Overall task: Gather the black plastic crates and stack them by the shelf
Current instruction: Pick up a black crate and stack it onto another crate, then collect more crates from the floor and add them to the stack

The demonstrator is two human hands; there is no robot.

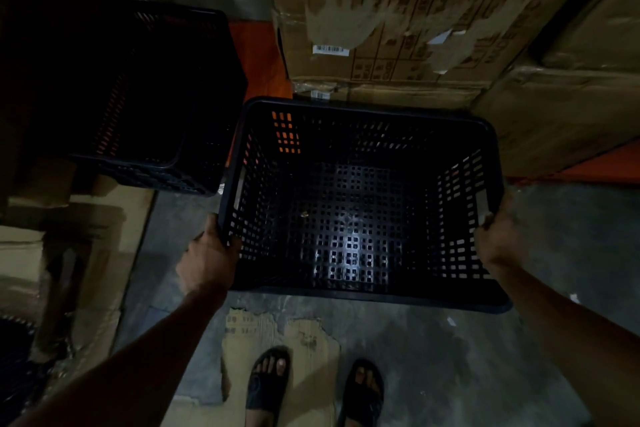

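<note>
Dim storeroom, concrete floor (450,374), cardboard boxes (415,10) behind. 1 black crate (360,211) held empty above floor, left hand (207,260) and right hand (498,239) clamped on side rims. Second crate (152,97) already placed at left; stacking judged pending.

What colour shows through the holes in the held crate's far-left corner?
Orange, through the crate wall's holes, clearest in the head view.

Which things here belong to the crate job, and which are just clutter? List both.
Job: held crate, left hand, right hand, second crate.
Clutter: cardboard boxes, flattened cardboard.
</note>
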